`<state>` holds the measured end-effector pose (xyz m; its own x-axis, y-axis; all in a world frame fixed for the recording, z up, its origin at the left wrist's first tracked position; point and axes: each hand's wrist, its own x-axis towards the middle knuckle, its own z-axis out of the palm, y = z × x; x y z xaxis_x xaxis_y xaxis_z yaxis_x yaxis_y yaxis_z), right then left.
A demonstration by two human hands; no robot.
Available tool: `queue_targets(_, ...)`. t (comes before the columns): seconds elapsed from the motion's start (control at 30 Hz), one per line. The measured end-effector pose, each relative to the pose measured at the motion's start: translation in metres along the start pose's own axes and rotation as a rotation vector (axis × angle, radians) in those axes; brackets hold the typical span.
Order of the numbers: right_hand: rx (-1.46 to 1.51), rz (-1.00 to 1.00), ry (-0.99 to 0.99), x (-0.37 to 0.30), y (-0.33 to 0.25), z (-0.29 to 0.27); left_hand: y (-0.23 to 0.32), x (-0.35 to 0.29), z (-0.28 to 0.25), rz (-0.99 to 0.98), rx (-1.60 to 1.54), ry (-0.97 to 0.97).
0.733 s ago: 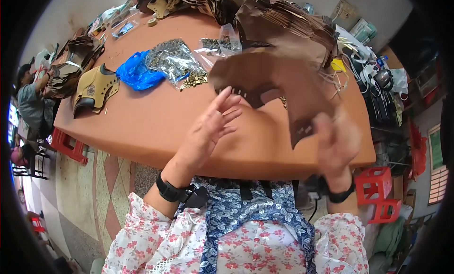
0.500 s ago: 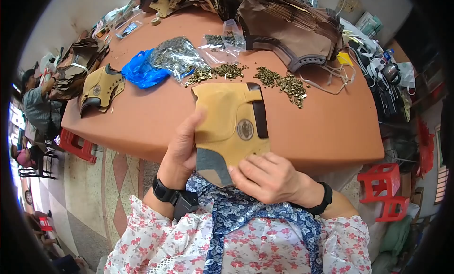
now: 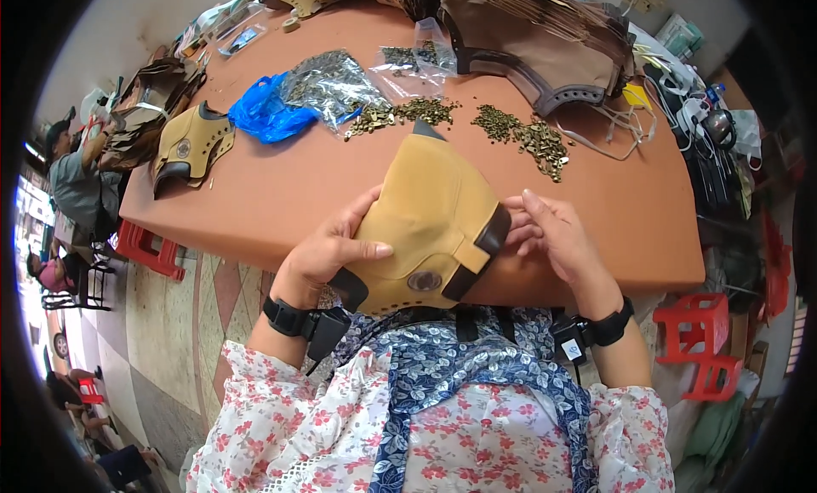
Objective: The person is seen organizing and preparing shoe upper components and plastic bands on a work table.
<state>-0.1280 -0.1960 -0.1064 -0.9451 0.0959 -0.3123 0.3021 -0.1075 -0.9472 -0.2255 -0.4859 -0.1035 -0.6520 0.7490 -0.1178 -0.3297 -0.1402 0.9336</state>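
Note:
A tan shoe upper with dark trim, a round emblem and a row of small holes is held in front of me, over the table's near edge. My left hand grips its left side, thumb lying on the tan face and the other fingers hidden beneath. Beside the upper's dark right edge is my right hand, fingers loosely curled and apart, with nothing visible in them. Whether its fingertips touch the edge I cannot tell. Small brass-coloured metal pieces lie in loose piles beyond the upper.
The orange-brown table also bears a blue plastic bag, a clear bag of metal pieces, another tan upper and a tall stack of brown uppers. Red stools stand at right. Another person sits at far left.
The upper has been turned round, its emblem now towards me and a grey tip pointing away. My right hand has let go of its lower part and moved up to its right side.

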Motion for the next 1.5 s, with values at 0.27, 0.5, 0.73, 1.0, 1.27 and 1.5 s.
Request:
queue_targets(0.27,0.308,-0.172,0.073,-0.002,0.003,0.015,-0.002,-0.002,0.002,-0.041,0.054,-0.159)
queue_targets(0.5,0.268,-0.304,0.054,0.004,-0.011,0.010,-0.016,0.017,0.009,-0.120,-0.225,-0.109)
queue_targets(0.73,0.181,-0.320,-0.036,0.003,-0.015,0.007,-0.005,0.023,0.038,-0.150,-0.266,-0.084)
queue_targets(1.0,0.197,-0.244,0.012,-0.003,-0.002,0.005,-0.017,0.023,0.036,-0.031,-0.253,-0.040)
queue_targets(1.27,0.304,-0.263,0.032,-0.002,-0.005,0.004,-0.014,0.026,0.031,0.065,-0.285,0.062)
queue_targets(1.5,0.082,-0.338,-0.114,-0.006,0.005,0.014,0.005,0.025,0.018,0.337,-0.603,0.221)
